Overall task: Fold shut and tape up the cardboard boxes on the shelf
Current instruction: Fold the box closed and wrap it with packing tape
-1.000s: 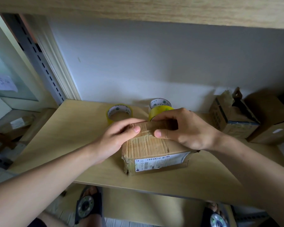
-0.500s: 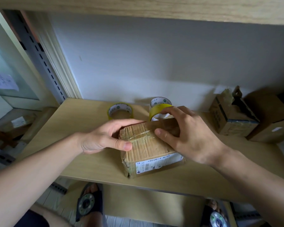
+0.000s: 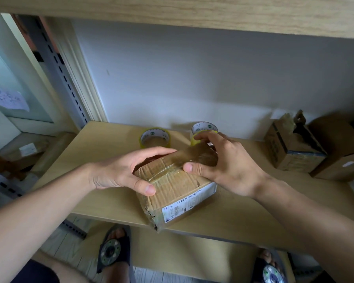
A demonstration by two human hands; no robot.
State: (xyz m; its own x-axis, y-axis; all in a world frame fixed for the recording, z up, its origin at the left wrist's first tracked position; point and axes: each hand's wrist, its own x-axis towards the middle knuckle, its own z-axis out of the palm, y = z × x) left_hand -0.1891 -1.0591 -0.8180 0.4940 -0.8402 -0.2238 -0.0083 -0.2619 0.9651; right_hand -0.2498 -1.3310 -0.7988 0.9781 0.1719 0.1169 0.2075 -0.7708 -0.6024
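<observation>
While both hands grip it, the taped cardboard box (image 3: 172, 184) looks crumpled.

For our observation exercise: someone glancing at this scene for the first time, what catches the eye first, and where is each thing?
First, the small cardboard box at the shelf's front edge, taped across its top, gripped by the left hand at its left side and the right hand at its far right. Behind it stand two yellow tape rolls, near the wall. At far right sits an open box with a torn flap.
</observation>
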